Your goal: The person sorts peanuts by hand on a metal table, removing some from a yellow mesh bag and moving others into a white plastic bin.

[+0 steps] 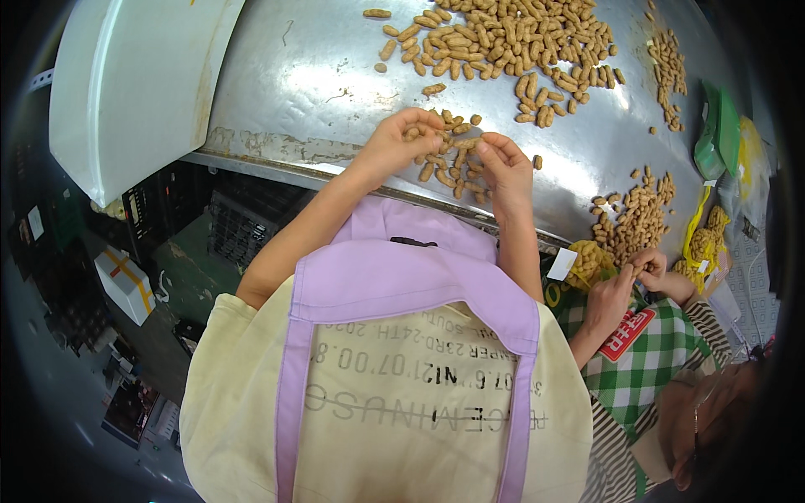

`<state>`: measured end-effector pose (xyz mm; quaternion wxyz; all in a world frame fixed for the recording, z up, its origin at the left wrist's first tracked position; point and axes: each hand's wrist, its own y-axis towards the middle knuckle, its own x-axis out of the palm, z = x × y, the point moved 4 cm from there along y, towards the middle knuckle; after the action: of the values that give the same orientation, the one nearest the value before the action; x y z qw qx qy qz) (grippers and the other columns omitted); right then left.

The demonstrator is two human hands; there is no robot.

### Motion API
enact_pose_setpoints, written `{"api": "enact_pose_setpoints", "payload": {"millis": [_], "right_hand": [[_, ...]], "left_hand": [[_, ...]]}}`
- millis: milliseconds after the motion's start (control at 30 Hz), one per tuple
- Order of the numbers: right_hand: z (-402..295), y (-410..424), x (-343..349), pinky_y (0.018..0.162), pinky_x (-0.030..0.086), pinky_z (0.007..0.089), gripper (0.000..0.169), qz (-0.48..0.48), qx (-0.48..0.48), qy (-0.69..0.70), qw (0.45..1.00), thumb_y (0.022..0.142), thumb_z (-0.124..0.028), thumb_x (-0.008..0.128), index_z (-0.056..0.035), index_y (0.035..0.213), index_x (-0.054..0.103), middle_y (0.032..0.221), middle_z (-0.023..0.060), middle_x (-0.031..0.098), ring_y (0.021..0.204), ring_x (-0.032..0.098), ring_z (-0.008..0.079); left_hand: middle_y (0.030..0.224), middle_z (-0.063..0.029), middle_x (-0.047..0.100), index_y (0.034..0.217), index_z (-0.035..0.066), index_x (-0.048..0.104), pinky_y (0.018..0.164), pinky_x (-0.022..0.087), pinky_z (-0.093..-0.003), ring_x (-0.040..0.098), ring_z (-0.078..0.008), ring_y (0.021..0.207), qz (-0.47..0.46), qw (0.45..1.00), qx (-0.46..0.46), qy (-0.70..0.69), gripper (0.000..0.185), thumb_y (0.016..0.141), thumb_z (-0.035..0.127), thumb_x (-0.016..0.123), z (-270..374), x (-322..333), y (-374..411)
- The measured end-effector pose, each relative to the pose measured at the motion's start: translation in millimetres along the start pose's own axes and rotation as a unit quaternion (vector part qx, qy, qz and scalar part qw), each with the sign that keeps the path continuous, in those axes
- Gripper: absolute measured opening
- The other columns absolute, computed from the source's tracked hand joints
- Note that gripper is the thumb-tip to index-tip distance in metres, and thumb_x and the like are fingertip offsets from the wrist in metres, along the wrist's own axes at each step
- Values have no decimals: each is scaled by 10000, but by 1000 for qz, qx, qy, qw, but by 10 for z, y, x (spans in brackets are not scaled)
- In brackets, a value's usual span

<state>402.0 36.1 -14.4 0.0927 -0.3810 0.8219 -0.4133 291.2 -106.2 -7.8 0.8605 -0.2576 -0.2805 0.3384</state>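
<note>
Unshelled peanuts [459, 166] lie in a small group on a metal table [302, 94], close to its front edge. My left hand [405, 139] is over the left side of this group, with a peanut [412, 134] at its curled fingers. From the right, my right hand [506, 165] pinches one end of a peanut [465, 144] between thumb and fingertips. The two hands are close together but apart. Beyond them spreads a large heap of unshelled peanuts [516, 38], with a single peanut [434, 89] lying between the heap and my hands.
A white plastic container [138, 75] stands at the left. At the right, a co-worker's hands [619, 286] handle a peanut beside another pile [635, 214] and a yellow net bag of peanuts [588, 264]. Green plastic baskets [717, 132] are farther right; black crates [242, 220] stand below the table edge.
</note>
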Motion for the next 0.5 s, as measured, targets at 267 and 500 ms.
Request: {"api": "enact_pose_setpoints", "payload": {"millis": [267,500], "right_hand": [[80,-102,139,467,284,148,253,-56,1,147,988,779,-81,677,-47,1008,573,836,-4,603,621,450,-2],[75,-149,227,493,337,126,287,-68,3,74,995,762,-75,694,-61,1020,570,888,13,620,728,537,22]], "left_hand": [[835,7,601,979,46,593,628,426,-172,546,-46,742,10,999,29,26,211,795,120,662,34,141,9],[893,-16,619,990,30,604,716,460,-199,569,-63,812,11,997,73,16,203,810,116,643,77,133,-2]]}}
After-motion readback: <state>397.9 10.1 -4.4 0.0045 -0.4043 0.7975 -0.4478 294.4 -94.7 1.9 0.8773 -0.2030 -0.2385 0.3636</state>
